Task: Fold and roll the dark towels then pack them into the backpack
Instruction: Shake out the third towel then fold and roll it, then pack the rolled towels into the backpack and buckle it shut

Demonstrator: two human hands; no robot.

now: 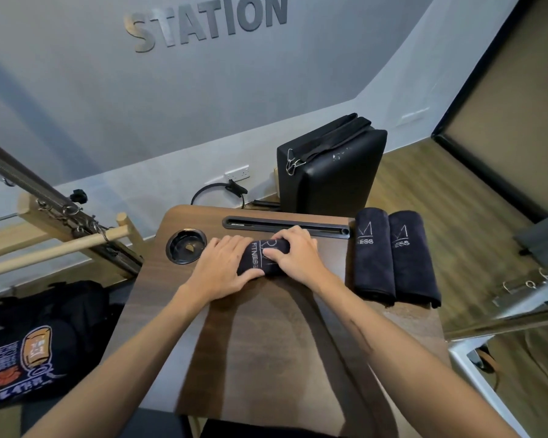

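Dark brown wood-grain lap table (266, 336) w/ round black cup recess (186, 246) at far left and long black slot (285, 223) along far edge. Dark navy rolled towel w/ white "FITNESS" lettering (261, 257) lies at table centre, just in front of slot. Left hand (223, 267) grips roll's left end, fingers curled over top, thumb under near side. Right hand (293, 257) grips right end, fingers curled over top. Hands close together, both clamped on same roll. Two more dark rolled towels w/ white logos (396, 257) lie side by side, touching, at table's right edge, well apart from hands. Black backpack w/ orange and white printed patches (35, 343) sits off table, lower left. Black padded box w/ strap (329, 172) stands behind table.
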